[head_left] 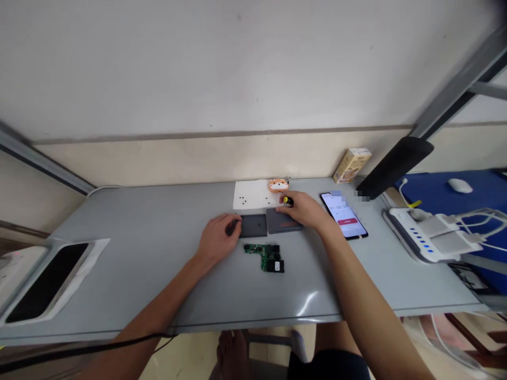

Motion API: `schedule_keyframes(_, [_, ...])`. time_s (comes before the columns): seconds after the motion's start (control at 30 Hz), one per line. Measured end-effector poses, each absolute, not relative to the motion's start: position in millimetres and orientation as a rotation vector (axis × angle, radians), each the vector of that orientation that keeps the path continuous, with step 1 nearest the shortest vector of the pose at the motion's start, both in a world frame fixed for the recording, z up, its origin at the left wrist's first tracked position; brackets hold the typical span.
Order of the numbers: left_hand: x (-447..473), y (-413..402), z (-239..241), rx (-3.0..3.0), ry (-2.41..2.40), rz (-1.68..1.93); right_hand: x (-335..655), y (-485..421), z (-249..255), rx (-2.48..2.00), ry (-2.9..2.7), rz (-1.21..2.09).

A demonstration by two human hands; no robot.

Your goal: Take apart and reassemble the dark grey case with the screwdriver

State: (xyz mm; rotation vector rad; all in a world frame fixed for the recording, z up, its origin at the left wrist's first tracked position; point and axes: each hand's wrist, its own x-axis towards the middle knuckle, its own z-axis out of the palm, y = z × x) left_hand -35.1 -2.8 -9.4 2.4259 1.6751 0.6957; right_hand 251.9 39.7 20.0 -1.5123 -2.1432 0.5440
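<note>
Across the gray desk (150,285), my right hand (304,207) held a yellow-tipped tool (287,200) in closed fingers by the dark case (280,222), my left hand (216,236), whose grip I couldn't tell, was at the dark panel (253,227) leftward, and a green circuit board (263,253) lay nearer.

A phone (344,215), between 3 and 4 o'clock from center, displays digits starting "01," the rest too blurred to read. Reddish lettering on a dark gray casing (282,221), toward 5 o'clock, and print on a carton (351,165), between 2 and 3 o'clock, are illegible.
</note>
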Motion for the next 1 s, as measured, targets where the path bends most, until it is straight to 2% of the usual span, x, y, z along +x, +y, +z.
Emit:
schedule_keyframes(0.5, [-50, 5, -22, 2.147, 1.507, 0.879, 239, 41, 12, -1.712, -2.153, 0.325])
schedule_keyframes(0.67, [-46, -10, -18, 2.478, 1.443, 1.0, 234, 41, 9, -1.677, -2.098, 0.34])
schedule_keyframes(0.77, [-43, -18, -16, 2.709, 1.287, 0.875, 230, 40, 9, -1.638, -2.093, 0.329])
schedule_keyframes(1.0, [-42, -20, -13, 2.701, 1.121, 0.787, 221, 37, 7, -1.525, -2.077, 0.334])
